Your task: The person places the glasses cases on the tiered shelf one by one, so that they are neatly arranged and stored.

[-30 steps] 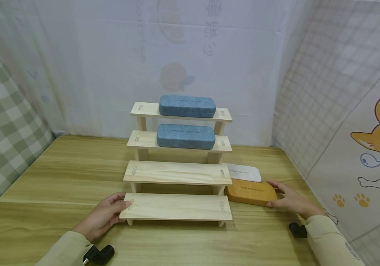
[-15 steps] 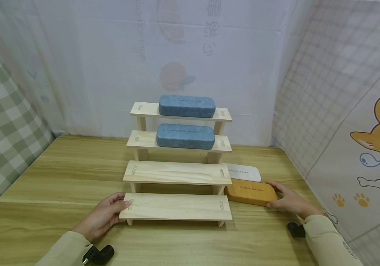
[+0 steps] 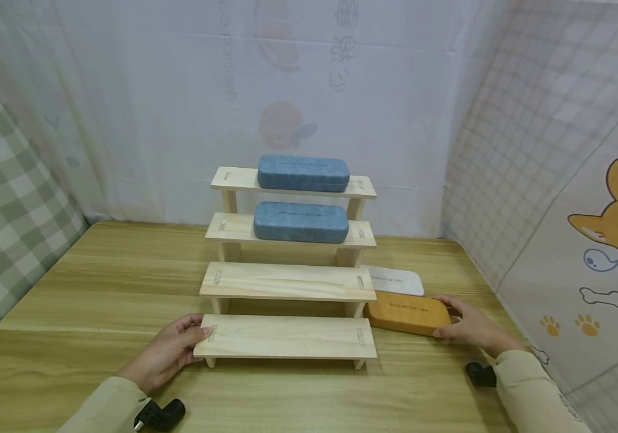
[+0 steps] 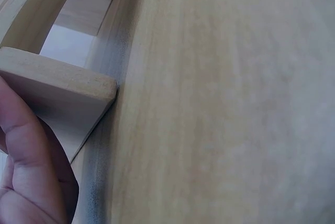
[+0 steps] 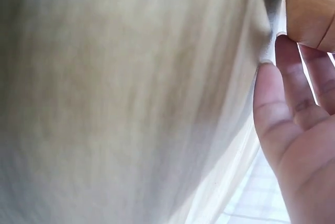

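A pale wooden stepped display stand [image 3: 287,282] occupies the middle of the head view. My left hand [image 3: 165,352] grips the left end of its lowest shelf [image 3: 287,337], thumb on top and the other fingers partly hidden. On the table to the right lies an orange glasses case [image 3: 409,314], its left end close against the stand. My right hand [image 3: 471,328] holds the right end of this case between thumb and fingers. In the right wrist view, its fingertips [image 5: 287,46] meet the edge of the orange case [image 5: 310,9].
Two blue glasses cases, an upper one [image 3: 303,173] and a lower one [image 3: 300,222], sit on the top two shelves. A white case [image 3: 398,281] lies behind the orange one, partly hidden by the stand. Cloth walls [image 3: 152,108] enclose the wooden table [image 3: 98,282].
Both hands stay where they were, and the stand and cases have not visibly moved. Only a very slight shift of the whole head view shows.
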A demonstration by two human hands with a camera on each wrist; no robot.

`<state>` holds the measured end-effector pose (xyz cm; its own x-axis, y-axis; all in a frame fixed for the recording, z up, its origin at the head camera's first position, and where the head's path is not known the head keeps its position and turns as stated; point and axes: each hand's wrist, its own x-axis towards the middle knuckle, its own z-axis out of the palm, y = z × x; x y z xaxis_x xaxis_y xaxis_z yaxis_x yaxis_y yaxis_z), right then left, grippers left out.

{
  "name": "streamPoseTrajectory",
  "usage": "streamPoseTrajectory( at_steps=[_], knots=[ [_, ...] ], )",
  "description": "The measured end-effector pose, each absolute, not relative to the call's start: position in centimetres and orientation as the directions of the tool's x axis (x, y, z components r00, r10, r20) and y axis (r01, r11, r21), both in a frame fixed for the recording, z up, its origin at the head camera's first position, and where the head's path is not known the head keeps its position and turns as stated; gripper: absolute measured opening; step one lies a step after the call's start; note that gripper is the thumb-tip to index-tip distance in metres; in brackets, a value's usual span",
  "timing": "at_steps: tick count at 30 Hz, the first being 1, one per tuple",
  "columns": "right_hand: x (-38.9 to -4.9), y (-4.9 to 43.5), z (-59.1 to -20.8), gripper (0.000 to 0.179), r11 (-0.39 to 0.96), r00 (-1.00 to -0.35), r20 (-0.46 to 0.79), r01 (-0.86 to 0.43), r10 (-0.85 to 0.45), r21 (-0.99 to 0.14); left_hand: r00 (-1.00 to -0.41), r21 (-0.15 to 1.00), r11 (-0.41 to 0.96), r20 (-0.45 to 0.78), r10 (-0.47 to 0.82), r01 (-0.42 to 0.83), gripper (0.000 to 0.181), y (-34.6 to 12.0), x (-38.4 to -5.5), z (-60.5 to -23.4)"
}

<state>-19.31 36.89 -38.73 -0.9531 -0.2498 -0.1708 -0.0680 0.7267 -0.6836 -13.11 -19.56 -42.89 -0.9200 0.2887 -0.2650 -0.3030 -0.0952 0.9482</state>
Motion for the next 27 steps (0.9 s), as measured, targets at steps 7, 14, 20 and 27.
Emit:
streamPoseTrajectory(
  at_steps=[7,14,20,27],
  knots=[
    [-19.1,37.2,-38.8,0.084,0.695,-0.954,-0.180,-0.038,-0.238,-0.718,-0.921,0.949,-0.097,-0.260,0.291,-0.299,0.060,-19.6,-13.1,-43.0],
    [-18.8,37.8,-38.4,0.084,0.643,-0.957,-0.178,-0.012,-0.229,-0.765,-0.922,0.949,-0.105,-0.258,0.288,-0.298,0.057,-19.6,-13.2,-42.9],
    [-18.3,38.2,-37.4,0.082,0.713,-0.963,-0.154,-0.053,-0.223,-0.700,-0.923,0.950,-0.100,-0.257,0.286,-0.295,0.059,-19.6,-13.1,-42.9],
    [-17.9,38.7,-36.3,0.082,0.701,-0.966,-0.155,-0.035,-0.207,-0.713,-0.924,0.949,-0.111,-0.253,0.288,-0.295,0.057,-19.6,-13.1,-42.9]
  ],
)
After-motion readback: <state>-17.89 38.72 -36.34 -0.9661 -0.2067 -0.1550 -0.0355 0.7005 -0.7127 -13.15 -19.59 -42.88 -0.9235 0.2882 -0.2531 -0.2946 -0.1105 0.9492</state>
